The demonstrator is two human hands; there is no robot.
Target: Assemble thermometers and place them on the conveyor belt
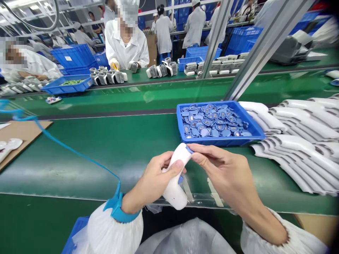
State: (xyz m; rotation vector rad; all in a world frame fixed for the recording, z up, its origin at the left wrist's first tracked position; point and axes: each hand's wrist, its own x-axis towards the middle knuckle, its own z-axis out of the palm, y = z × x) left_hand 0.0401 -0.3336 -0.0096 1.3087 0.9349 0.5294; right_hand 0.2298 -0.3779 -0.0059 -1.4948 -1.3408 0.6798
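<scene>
— Where is the white casing, and what holds it?

— It lies tilted in my left hand, above the near edge of the green work surface. My left fingers are closed around its middle, the thumb laid across the face.

— And the right hand?

— Its thumb and forefinger are pinched together on a small blue part at the casing's upper end. How firmly the part is seated, I cannot tell. A second bit of blue shows at the casing's side, below my left thumb.

— What surrounds the hands?

— Beyond them, a blue tray filled with loose blue pieces. To its right, white shells in overlapping rows. My left wrist wears a blue band, from which a thin blue cord runs to the far left, near a brown board.

— And in the background?

— Across the line, a co-worker in a white coat stands behind a group of grey-and-white units.
</scene>
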